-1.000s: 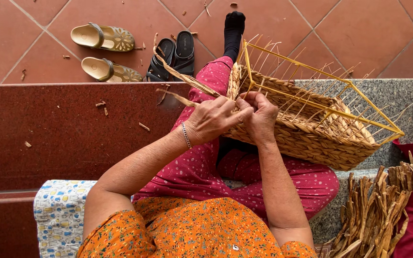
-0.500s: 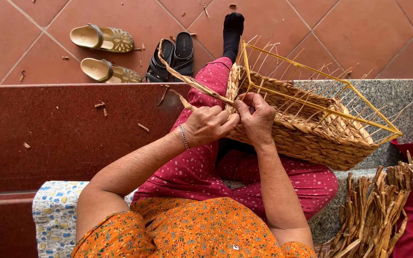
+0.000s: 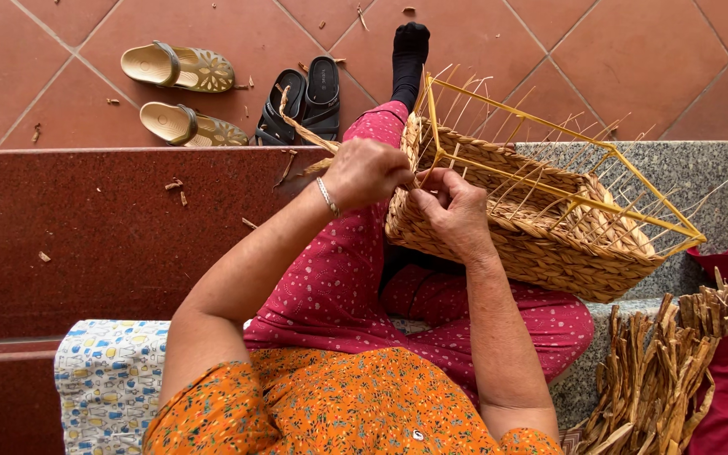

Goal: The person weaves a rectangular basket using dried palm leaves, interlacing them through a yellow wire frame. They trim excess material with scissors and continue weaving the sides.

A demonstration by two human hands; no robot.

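My hands, left hand (image 3: 366, 171) and right hand (image 3: 457, 211), pinch a fibre strand (image 3: 307, 135) at the basket (image 3: 541, 244) rim. Sandals (image 3: 183, 93) at eleven o'clock on the tiled floor (image 3: 634, 59); dried fibre bundle (image 3: 659, 371) at four.

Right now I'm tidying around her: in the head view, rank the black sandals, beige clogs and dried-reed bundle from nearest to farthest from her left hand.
From the left hand:
1. Black sandals, just beyond it on the tiled floor.
2. Beige clogs, farther along the floor on her left.
3. Dried-reed bundle, farthest, at her right side.
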